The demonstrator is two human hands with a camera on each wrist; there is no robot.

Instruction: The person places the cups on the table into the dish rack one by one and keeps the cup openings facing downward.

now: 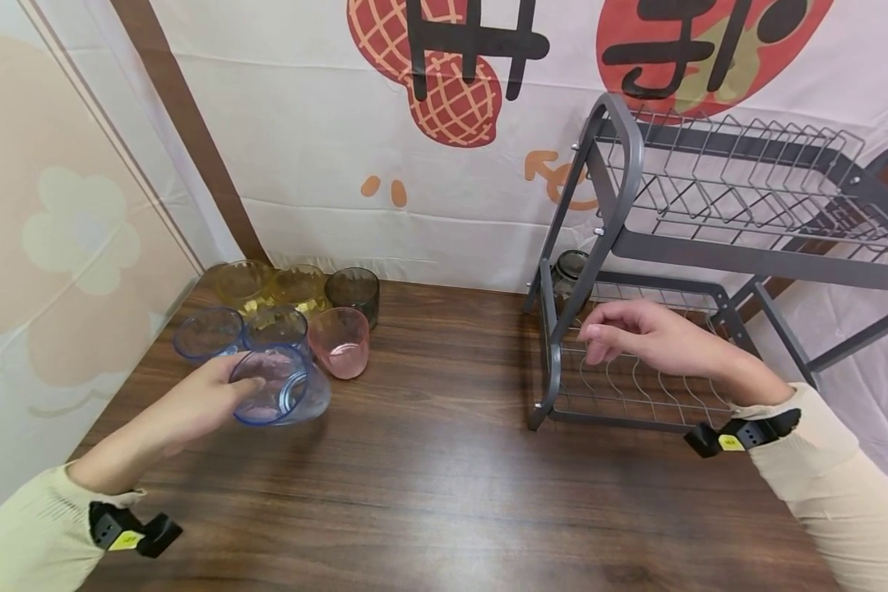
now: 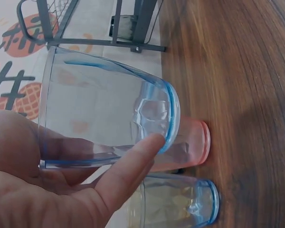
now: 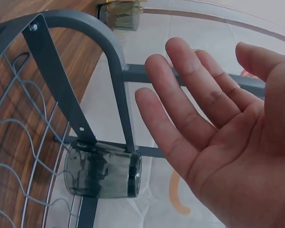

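My left hand point(image 1: 205, 393) grips a clear blue-rimmed cup point(image 1: 270, 393) by its side, raised over the table and tilted with its mouth turned toward me. In the left wrist view, a finger reaches along the wall of the blue-rimmed cup point(image 2: 104, 104) to its thick base. Close behind it stand a pink cup point(image 1: 340, 345) and two more blue cups. My right hand point(image 1: 654, 337) holds nothing and hovers at the front left of a grey metal dish rack point(image 1: 617, 189). Its fingers are relaxed, the palm showing in the right wrist view. A dark grey cup point(image 3: 102, 171) sits on the rack's lower shelf.
Two yellow cups point(image 1: 296, 284) and another dark grey cup point(image 1: 355, 292) stand in the back left corner of the wooden table point(image 1: 444, 460). A printed cloth point(image 1: 303, 164) hangs behind. The rack's upper wire basket point(image 1: 740, 189) overhangs its lower shelf.
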